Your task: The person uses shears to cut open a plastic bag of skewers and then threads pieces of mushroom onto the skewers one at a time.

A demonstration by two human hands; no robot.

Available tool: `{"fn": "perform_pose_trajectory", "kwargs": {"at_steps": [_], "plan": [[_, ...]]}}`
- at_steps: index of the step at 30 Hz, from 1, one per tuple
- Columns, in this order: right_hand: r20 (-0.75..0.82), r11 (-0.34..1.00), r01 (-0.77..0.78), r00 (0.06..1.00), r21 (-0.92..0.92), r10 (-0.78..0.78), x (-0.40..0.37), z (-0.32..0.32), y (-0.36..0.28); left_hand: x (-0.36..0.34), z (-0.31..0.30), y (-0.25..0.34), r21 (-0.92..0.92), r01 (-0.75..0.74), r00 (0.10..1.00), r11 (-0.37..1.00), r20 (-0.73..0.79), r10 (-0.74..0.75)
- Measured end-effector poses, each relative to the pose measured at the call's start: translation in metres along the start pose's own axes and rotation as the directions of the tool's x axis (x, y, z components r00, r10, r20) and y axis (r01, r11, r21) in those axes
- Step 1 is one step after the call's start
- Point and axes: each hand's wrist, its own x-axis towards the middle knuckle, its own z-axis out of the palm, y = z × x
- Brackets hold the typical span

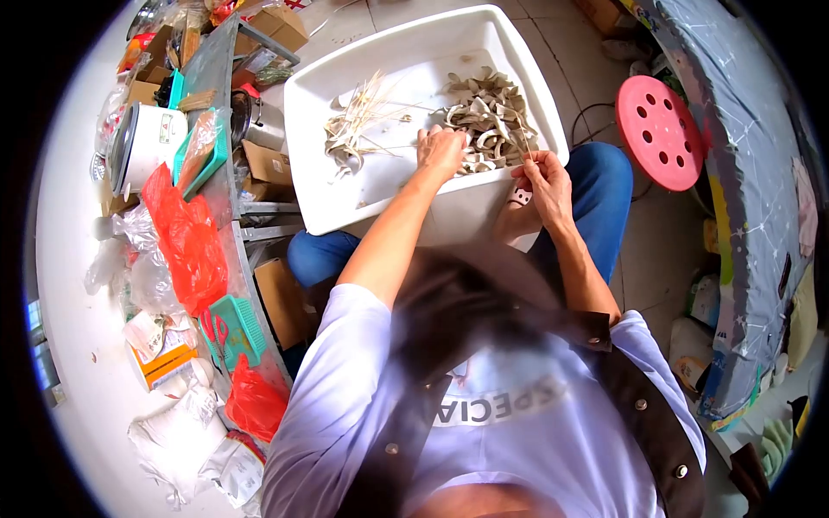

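A large white plastic tub (315, 186) sits in front of me, its near rim close to my knees. In its right half lies a heap of curled grey-beige strips (488, 112). My left hand (441, 154) reaches down at the heap's left edge, fingers bent inward; what they hold is hidden. Over the tub's near right rim, my right hand (547, 183) pinches a thin skewer (525, 138) that points up across the heap. A loose bundle of pale skewers (358, 112) lies at the left of the tub, with a few curled strips (345, 161) at its lower end.
A pink round stool (660, 133) with holes stands to the right. To the left, a shelf carries a red plastic bag (186, 237), a green basket (235, 328) with red-handled scissors (216, 332) and a white pot (151, 147). A grey patterned cover (751, 190) hangs at far right.
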Motion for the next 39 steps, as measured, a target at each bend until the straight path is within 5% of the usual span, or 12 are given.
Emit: {"fn": "perform_pose_trajectory", "kwargs": {"at_steps": [1, 5, 8, 10, 12, 15, 17, 20, 24, 31, 34, 39], "plan": [[0.002, 1.000, -0.013, 1.000, -0.003, 0.013, 0.000, 0.000, 0.001, -0.004, -0.003, -0.003, 0.019, -0.029, 0.997, 0.999, -0.070, 0.031], [-0.006, 0.995, 0.024, 1.000, -0.092, -0.025, 0.003, 0.004, 0.001, -0.014, -0.018, -0.022, -0.588, 0.011, 0.986, 0.809, -0.130, -0.108], [0.038, 0.981, 0.158, 0.987, -0.113, -0.155, 0.006, 0.015, -0.011, -0.037, -0.064, -0.003, -0.901, 0.238, 0.971, 0.363, 0.235, -0.053], [0.107, 0.965, 0.238, 0.968, -0.106, -0.227, 0.010, 0.025, -0.031, -0.048, -0.077, 0.006, -0.947, 0.161, 0.983, 0.277, 0.178, 0.036], [0.243, 0.987, 0.160, 0.957, 0.006, -0.157, 0.008, 0.033, -0.045, -0.054, -0.081, 0.011, -0.985, 0.119, 0.990, 0.126, 0.126, 0.055], [0.370, 0.992, 0.086, 0.922, 0.091, -0.114, 0.010, 0.043, -0.042, -0.058, -0.078, 0.010, -0.990, 0.093, 0.994, -0.105, 0.099, -0.056], [0.265, 0.986, 0.129, 0.952, 0.101, -0.152, 0.006, 0.051, -0.038, -0.070, -0.077, 0.021, -0.918, 0.015, 0.971, -0.397, 0.108, -0.214], [0.077, 0.960, 0.280, 0.957, 0.008, -0.280, -0.005, 0.066, -0.037, -0.082, -0.042, 0.021, -0.660, 0.146, 0.927, -0.737, 0.352, -0.132], [0.047, 0.848, 0.453, 0.887, -0.276, -0.459, -0.023, 0.073, -0.045, -0.089, -0.040, 0.042, -0.445, 0.275, 0.811, -0.852, 0.583, -0.043], [0.107, 0.692, 0.592, 0.786, -0.413, -0.608, -0.026, 0.063, -0.048, -0.090, -0.043, 0.025, -0.647, 0.117, 0.869, -0.754, 0.434, -0.237], [0.144, 0.858, 0.348, 0.937, -0.378, -0.317, -0.032, 0.048, -0.057, -0.094, -0.050, 0.009, -0.641, 0.016, 0.916, -0.768, 0.317, -0.246], [0.277, 0.816, 0.409, 0.908, -0.409, -0.316, -0.049, 0.045, -0.057, -0.096, -0.054, 0.000, -0.554, -0.046, 0.951, -0.832, 0.231, -0.206]]}}
